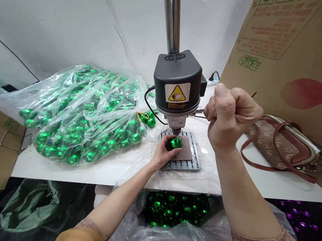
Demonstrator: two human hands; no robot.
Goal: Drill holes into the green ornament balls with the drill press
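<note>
Under the black drill press head (177,83), my left hand (164,152) grips a shiny green faceted ball (176,143) between thumb and fingers. The ball rests on a flat brownish board (186,149), which lies on the grey slotted base plate (197,158). The drill's chuck is directly above the ball, and its tip meets the ball's top; whether it has entered cannot be made out. My right hand (229,116) is raised at the machine's right side, fingers curled in a fist by a metal lever (199,110). Its grip on the lever is partly hidden.
A large clear bag of green balls (85,118) fills the table's left side. An open bag of green balls (176,209) sits below the table's front edge. A brown handbag (284,145) and a big cardboard box (283,59) stand right. Dark crumbs lie around the base.
</note>
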